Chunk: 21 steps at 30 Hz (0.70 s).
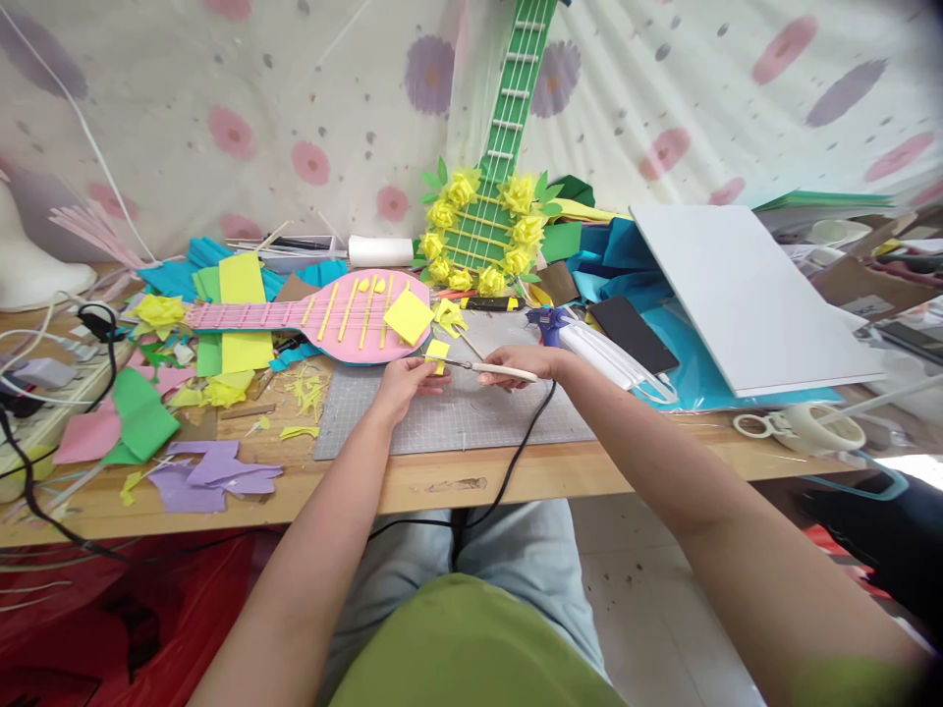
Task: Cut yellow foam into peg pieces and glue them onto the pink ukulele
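Observation:
Between the fingers of my left hand (pixel 411 381) is a small piece of yellow paper (pixel 437 355), held above the grey cutting mat (pixel 368 422). My right hand (pixel 522 363) grips a pair of scissors (pixel 508 370) by its pale handles, and the blades reach left to the yellow piece. Whether the blades are parted is too small to tell. Just behind my left hand lies a pink paper guitar (pixel 346 339) with yellow strips, a yellow paper square (pixel 409 316) resting on its body. A crumpled yellow paper flower (pixel 449 316) sits beside it.
A green paper guitar (pixel 478 231) with yellow flowers leans at the back. Right of the mat are a blue glue gun (pixel 547 322), a black phone (pixel 635 334) and a white board (pixel 751 295). Purple paper scraps (pixel 213 476) lie left. A black cable (pixel 522 452) crosses the mat.

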### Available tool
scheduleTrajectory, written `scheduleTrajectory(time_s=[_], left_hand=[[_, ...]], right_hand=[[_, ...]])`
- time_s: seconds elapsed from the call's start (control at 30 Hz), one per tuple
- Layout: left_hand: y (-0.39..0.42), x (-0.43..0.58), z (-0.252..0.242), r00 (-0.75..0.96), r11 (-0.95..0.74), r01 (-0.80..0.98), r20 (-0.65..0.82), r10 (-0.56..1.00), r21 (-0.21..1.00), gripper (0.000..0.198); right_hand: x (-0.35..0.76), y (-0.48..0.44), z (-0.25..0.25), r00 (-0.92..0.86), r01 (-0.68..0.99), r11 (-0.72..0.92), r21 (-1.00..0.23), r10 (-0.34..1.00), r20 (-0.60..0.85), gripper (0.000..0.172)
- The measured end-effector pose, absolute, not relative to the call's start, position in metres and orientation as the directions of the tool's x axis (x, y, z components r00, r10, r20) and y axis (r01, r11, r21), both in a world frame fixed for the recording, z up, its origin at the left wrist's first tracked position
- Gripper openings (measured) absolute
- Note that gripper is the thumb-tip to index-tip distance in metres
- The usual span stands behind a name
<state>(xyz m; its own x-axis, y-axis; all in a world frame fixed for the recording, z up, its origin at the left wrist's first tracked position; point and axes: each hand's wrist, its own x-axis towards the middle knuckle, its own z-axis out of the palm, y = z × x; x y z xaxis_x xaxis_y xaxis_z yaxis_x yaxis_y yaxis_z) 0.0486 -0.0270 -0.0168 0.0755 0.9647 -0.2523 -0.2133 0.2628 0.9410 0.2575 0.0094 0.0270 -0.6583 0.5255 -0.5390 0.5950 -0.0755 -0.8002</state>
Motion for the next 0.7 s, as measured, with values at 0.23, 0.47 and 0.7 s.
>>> scheduleTrajectory(time_s=[0.23,0.47,0.7], left_hand=[[-0.027,0.046,-0.016,0.112,0.308,-0.217,-0.290,0.950,0.926,0.008],[-0.022,0.046,-0.011,0.154,0.415,-0.159,-0.393,0.907,0.896,0.006],[-0.019,0.047,-0.005,0.183,0.467,-0.110,-0.444,0.877,0.878,0.007]], right_hand=[[0.258,0.010,0.026,-0.627,0.626,-0.082,-0.775,0.537,-0.564,0.050],[0.258,0.012,0.024,-0.590,0.674,-0.054,-0.736,0.561,-0.581,0.050],[0.260,0.016,0.021,-0.586,0.697,-0.036,-0.716,0.548,-0.597,0.050]])
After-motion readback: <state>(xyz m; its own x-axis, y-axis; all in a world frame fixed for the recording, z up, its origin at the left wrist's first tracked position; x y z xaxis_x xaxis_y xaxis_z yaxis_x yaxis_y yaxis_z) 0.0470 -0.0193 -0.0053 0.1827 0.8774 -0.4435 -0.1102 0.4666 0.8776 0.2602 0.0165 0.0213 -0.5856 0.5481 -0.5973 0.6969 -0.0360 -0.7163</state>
